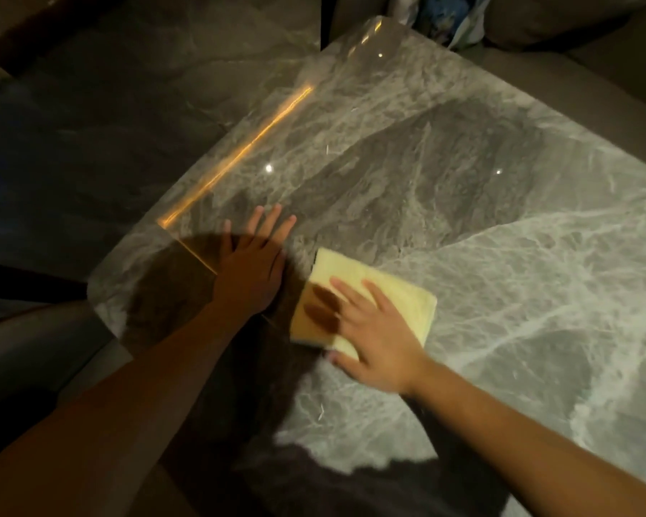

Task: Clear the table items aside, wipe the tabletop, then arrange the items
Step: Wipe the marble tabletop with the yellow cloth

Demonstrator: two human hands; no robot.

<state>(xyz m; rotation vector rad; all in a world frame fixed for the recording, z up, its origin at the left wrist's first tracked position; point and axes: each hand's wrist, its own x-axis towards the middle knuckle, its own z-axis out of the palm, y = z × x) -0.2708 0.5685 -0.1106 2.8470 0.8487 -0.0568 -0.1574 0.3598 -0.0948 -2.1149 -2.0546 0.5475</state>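
Note:
A glossy grey marble tabletop (500, 203) fills most of the head view, with nothing standing on it. A folded pale yellow cloth (355, 281) lies flat near the table's near-left part. My right hand (377, 341) presses flat on the cloth's near corner, fingers spread, thumb off its edge on the marble. My left hand (252, 270) rests palm down on the bare marble just left of the cloth, fingers apart, holding nothing.
The table's left edge (202, 188) runs diagonally, with dark marbled floor (109, 117) beyond it. A sofa seat (593, 72) borders the far right side, and a blue and white bag (452, 20) sits past the far corner. Shadow covers the near edge.

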